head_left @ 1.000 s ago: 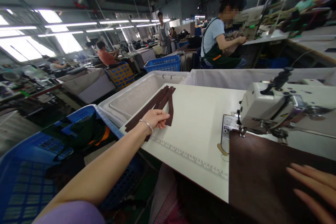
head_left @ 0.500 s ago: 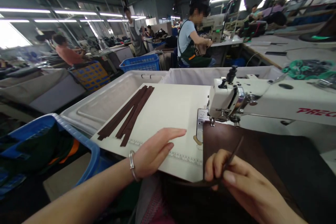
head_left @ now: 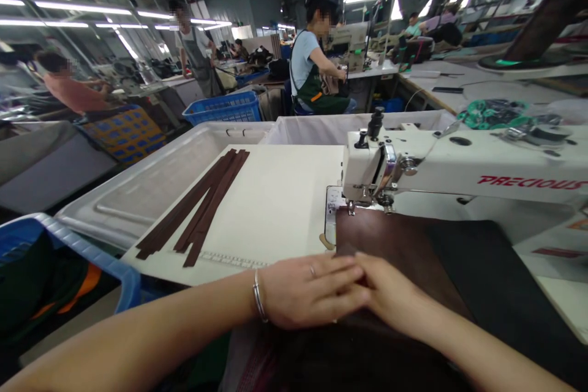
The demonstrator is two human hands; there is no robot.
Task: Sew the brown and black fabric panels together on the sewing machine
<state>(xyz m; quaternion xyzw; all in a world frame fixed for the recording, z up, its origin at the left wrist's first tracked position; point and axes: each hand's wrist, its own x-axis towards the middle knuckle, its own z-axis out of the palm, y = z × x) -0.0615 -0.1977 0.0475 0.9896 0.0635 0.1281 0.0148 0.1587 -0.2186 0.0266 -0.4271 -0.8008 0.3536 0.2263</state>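
My left hand (head_left: 307, 291), with a bracelet at the wrist, reaches across to my right hand (head_left: 383, 285), and its fingers overlap that hand's fingertips. Both hands are over the near edge of a dark brown leather piece (head_left: 399, 242). What either hand grips is hidden; the left fingers lie together. The leather's far left corner is at the presser foot of the white sewing machine (head_left: 459, 165). Several dark brown strips (head_left: 206, 202) lie on the white table (head_left: 280, 196), left of the machine.
A printed ruler scale (head_left: 229, 259) runs along the table's near side. Blue crate (head_left: 128, 294) with green and orange cloth at the left; white bin (head_left: 138, 196) behind it. A person (head_left: 316, 61) sits at another machine beyond. Green-and-black items (head_left: 493, 113) lie behind the machine.
My left hand has moved right onto my right hand. The thin dark strip that stood up from my right fingers is now hidden. The view has turned slightly right.
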